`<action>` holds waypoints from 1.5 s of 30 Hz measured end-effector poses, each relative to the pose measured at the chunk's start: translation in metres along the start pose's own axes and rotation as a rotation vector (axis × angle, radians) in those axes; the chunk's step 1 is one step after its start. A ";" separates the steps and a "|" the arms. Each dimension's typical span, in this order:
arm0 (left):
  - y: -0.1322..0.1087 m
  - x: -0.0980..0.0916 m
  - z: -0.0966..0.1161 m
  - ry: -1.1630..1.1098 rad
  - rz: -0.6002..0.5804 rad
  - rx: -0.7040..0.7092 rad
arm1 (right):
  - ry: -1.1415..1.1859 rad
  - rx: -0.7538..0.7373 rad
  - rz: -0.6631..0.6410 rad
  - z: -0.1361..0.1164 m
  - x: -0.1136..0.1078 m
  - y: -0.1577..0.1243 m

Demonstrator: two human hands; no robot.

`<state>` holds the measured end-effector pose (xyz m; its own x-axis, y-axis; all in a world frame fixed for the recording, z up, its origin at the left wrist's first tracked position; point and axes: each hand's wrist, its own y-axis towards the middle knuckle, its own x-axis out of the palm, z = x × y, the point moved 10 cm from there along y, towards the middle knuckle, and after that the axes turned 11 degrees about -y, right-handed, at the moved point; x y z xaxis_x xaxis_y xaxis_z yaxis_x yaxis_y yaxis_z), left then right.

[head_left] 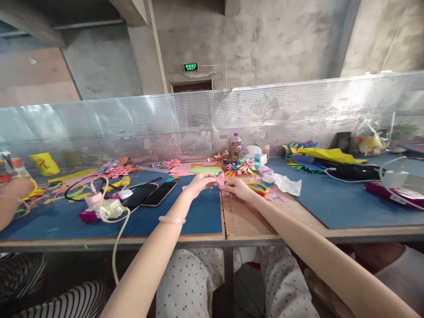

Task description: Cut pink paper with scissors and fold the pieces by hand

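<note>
Between my two hands, just above the table edge where two boards meet, is a small folded piece of pink paper (221,179). My left hand (202,183) pinches it from the left, fingertips closed on its side. From the right, my right hand (236,188) grips its lower part between thumb and fingers. Right behind my right hand lie yellow-handled scissors (258,188), partly covered by the wrist. Beyond the hands are sheets of pink and green paper (205,169) and a multicoloured paper flower (248,165).
A black phone (159,194) and a power strip with plugs (106,210) lie to the left. A drink bottle (236,148) stands by the perforated metal screen (132,128). Crumpled white plastic (286,183) is on the right. Another person's hand (16,190) shows at far left.
</note>
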<state>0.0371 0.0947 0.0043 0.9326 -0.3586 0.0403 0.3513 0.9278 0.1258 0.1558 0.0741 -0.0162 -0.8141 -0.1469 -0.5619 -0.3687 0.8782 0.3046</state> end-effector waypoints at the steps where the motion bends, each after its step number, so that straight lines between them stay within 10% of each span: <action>1: 0.000 0.000 0.000 -0.001 0.003 0.000 | -0.001 -0.001 0.001 0.000 0.000 0.000; 45: -0.006 0.023 -0.011 0.276 -0.199 -0.076 | 0.127 0.137 0.075 0.011 -0.008 -0.002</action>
<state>0.0578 0.0819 -0.0066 0.8286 -0.5018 -0.2482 0.5241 0.8511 0.0292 0.1680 0.0789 -0.0205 -0.8903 -0.1274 -0.4372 -0.2476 0.9412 0.2298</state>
